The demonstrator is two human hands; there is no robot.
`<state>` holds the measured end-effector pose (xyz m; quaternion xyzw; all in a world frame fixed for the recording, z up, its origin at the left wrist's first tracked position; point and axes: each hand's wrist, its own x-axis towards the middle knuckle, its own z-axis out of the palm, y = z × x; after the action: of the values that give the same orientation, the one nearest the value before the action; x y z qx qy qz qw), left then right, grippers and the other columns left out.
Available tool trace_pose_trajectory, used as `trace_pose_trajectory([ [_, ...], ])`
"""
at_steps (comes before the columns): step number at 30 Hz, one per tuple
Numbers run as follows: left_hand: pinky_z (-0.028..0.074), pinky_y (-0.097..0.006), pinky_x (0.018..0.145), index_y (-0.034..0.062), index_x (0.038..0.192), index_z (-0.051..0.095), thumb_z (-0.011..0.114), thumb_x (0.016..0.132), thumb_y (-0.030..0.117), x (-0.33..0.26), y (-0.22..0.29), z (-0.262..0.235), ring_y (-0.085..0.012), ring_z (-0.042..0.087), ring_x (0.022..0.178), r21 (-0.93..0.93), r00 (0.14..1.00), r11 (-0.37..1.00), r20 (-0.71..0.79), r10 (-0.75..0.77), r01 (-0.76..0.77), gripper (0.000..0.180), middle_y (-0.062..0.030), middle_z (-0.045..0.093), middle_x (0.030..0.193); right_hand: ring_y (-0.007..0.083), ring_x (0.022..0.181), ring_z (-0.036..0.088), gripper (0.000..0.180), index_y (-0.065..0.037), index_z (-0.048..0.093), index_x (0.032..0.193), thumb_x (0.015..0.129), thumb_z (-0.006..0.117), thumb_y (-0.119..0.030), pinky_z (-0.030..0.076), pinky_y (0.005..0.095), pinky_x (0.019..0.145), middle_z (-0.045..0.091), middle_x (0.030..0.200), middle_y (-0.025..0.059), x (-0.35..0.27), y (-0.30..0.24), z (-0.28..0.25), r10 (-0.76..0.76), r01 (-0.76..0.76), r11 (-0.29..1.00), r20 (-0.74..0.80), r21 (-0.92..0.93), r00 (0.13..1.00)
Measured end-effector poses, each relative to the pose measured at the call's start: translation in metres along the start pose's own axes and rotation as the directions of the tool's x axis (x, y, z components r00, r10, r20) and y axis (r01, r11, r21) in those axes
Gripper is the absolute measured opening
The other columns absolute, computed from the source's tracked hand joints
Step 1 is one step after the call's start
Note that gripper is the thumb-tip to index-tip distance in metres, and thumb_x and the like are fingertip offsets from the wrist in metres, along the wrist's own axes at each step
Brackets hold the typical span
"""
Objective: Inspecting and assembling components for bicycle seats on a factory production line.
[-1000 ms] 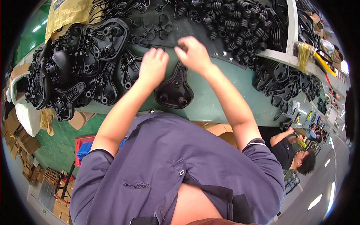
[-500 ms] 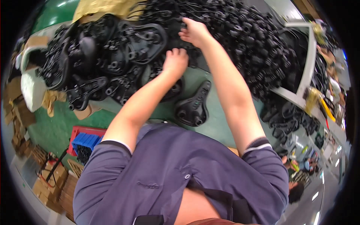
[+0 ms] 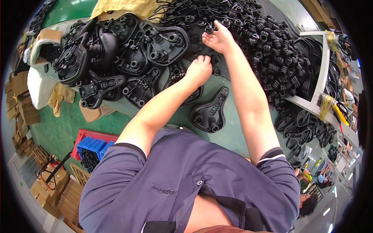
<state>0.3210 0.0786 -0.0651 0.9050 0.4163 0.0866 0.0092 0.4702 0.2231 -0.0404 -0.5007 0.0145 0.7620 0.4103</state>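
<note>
On the green worktop (image 3: 237,138), one black bicycle saddle (image 3: 210,112) lies underside up, close to my body. My left hand (image 3: 199,71) is above the table just beyond it; the fingers are curled down, and whatever they grip, if anything, is hidden. Farther out, my right hand (image 3: 220,39) reaches to the edge of a heap of black rail parts (image 3: 190,17), thumb and fingers apart. A small dark part shows between them, but it looks to be lying in the heap. Several more upturned saddles (image 3: 165,42) are piled left of my hands.
A large heap of black coil springs (image 3: 274,62) covers the right side, bounded by a grey metal frame (image 3: 320,73). More saddles (image 3: 305,130) lie beyond the frame. Brown paper (image 3: 120,8) is at the back. Blue bins (image 3: 91,144) and cartons (image 3: 58,176) stand lower left.
The view has shifted, so the table and saddles appear farther right. Both hands stay near the rail parts, and the right hand's fingers remain apart. The near saddle lies unmoved on the worktop.
</note>
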Motion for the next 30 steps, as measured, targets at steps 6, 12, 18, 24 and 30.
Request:
trace_pose_trajectory([
  [6, 0.059, -0.040, 0.086, 0.0010, 0.088, 0.073, 0.066, 0.081, 0.012, -0.008, -0.002, -0.008, -0.0322, 0.062, 0.104, -0.191, 0.997, 0.981, 0.081, -0.012, 0.027, 0.014, -0.0133, 0.064, 0.105, 0.0132, 0.051, 0.040, 0.045, -0.006, 0.051, 0.093, 0.109, 0.051, -0.048, 0.032, 0.0289, 0.049, 0.042, 0.062, -0.0030, 0.003, -0.003, 0.031, -0.013, 0.017, 0.998, -0.079, 0.056, 0.997],
  [12, 0.055, -0.042, 0.098, -0.0007, 0.098, 0.070, 0.068, 0.079, 0.002, -0.029, 0.013, -0.029, -0.0368, 0.060, 0.111, -0.331, 0.980, 0.939, 0.196, -0.026, 0.091, 0.019, -0.0171, 0.065, 0.114, 0.0148, 0.051, 0.042, 0.027, -0.009, 0.051, 0.084, 0.099, 0.061, -0.029, 0.031, 0.0300, 0.046, 0.040, 0.062, -0.0007, -0.116, 0.000, -0.023, -0.146, 0.146, 0.989, 0.009, 0.002, 0.989],
  [18, 0.051, -0.044, 0.107, 0.0019, 0.127, 0.064, 0.074, 0.083, 0.004, -0.085, 0.048, -0.079, -0.0365, 0.059, 0.122, -0.649, 0.993, 0.760, 0.087, 0.082, -0.006, 0.044, -0.0161, 0.063, 0.127, 0.0121, 0.061, 0.056, 0.013, -0.007, 0.063, 0.093, 0.102, 0.063, -0.016, 0.042, 0.0302, 0.057, 0.058, 0.074, 0.0015, -0.265, 0.079, -0.180, -0.689, 0.289, 0.438, -0.112, -0.851, 0.716],
  [24, 0.052, -0.043, 0.106, 0.0036, 0.138, 0.063, 0.080, 0.087, 0.011, -0.142, 0.066, -0.071, -0.0333, 0.060, 0.125, -0.682, 0.926, 0.729, 0.233, 0.296, -0.062, 0.054, -0.0128, 0.063, 0.131, 0.0441, 0.100, 0.064, 0.026, -0.004, 0.060, 0.105, 0.095, 0.077, -0.022, 0.054, 0.0510, 0.087, 0.062, 0.104, 0.0204, -0.311, 0.232, -0.317, -0.754, -0.088, -0.084, 0.005, -0.993, 0.657],
  [30, 0.052, -0.042, 0.107, 0.0022, 0.135, 0.063, 0.079, 0.086, 0.010, -0.167, 0.082, -0.062, -0.0318, 0.060, 0.126, -0.527, 0.829, 0.794, 0.266, 0.493, -0.303, 0.052, -0.0117, 0.062, 0.134, 0.0424, 0.130, 0.059, 0.074, 0.002, 0.050, 0.139, 0.086, 0.085, -0.034, 0.050, 0.0465, 0.110, 0.055, 0.139, 0.0257, -0.319, 0.285, -0.279, -0.690, -0.275, 0.227, -0.354, -0.934, 0.632],
])
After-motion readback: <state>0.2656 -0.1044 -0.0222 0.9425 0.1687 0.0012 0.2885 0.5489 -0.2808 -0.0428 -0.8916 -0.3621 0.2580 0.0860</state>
